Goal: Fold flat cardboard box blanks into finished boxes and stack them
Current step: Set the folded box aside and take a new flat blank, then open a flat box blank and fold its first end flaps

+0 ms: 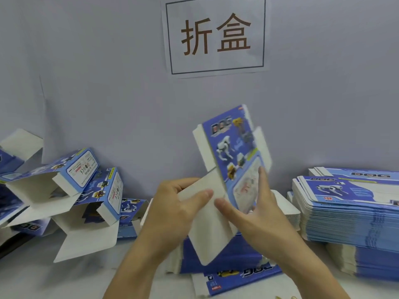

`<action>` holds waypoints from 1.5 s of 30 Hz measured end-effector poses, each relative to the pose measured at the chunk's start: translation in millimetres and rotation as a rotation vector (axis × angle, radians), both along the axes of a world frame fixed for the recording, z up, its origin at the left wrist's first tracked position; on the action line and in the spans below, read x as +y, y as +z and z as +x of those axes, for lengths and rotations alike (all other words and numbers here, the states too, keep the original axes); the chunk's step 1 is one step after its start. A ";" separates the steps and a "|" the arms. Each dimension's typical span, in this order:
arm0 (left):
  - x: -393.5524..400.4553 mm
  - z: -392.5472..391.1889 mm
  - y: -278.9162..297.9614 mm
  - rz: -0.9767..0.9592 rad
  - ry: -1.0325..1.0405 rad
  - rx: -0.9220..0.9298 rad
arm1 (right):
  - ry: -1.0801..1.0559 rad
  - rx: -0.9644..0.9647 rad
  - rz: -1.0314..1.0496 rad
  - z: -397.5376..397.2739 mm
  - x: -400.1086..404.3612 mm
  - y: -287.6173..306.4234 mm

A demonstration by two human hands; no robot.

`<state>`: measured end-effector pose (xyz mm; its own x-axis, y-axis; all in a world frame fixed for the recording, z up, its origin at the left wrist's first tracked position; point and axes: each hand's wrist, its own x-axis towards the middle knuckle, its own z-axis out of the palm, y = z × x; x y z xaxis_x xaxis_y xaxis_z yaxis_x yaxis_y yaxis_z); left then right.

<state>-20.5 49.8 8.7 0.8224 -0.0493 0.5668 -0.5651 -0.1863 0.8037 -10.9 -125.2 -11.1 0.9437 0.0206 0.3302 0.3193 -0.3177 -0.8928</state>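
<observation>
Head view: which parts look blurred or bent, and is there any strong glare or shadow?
In the head view the box blank held up by the left hand and right hand is motion-blurred, mostly at its right flap; the wall sign stays sharp; the wide lens bends the flat blank stack at the right edge; light is soft and even, with no strong glare, only faint shadows under the folded boxes.

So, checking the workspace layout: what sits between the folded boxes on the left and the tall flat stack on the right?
Head view: the hand-held box blank, above another pile of blanks.
</observation>
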 end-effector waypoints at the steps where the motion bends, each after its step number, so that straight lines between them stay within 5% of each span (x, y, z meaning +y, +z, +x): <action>1: -2.9 -1.8 0.7 0.027 -0.038 -0.012 | 0.011 -0.025 0.040 -0.7 2.3 0.4; 6: -9.6 -4.2 -1.8 0.049 -0.015 -0.034 | 0.088 0.046 0.421 0.5 -0.8 -0.5; 11: -14.2 6.3 -8.5 -0.029 0.273 -0.149 | 0.083 0.102 0.686 8.2 -9.4 -6.6; 16: -2.3 8.0 -8.9 0.326 0.370 -0.406 | 0.041 -0.033 0.499 9.0 -3.0 -9.5; 19: 0.9 9.7 -6.0 0.450 0.312 -0.507 | 0.038 -0.040 0.466 11.8 1.7 -14.4; 25: 9.3 16.7 -15.4 0.355 0.185 -0.435 | 0.230 -0.030 0.683 9.1 -12.3 -7.4; 30: 2.0 18.5 -23.3 0.397 0.074 -0.360 | 0.498 0.008 1.018 -0.3 -27.5 -0.8; 34: -4.6 15.6 -30.1 0.450 -0.007 -0.369 | 0.205 0.042 0.889 7.1 -26.4 4.5; 37: -9.5 9.6 -25.3 0.249 -0.077 -0.266 | -0.001 0.009 0.792 13.0 -24.5 0.3; 40: -10.2 8.1 -15.7 0.048 0.053 -0.277 | -0.028 -0.070 0.524 8.3 -27.0 -3.1; 45: 3.3 9.8 1.7 -0.393 -0.021 -0.032 | 0.164 -0.175 0.178 2.6 -3.3 -11.6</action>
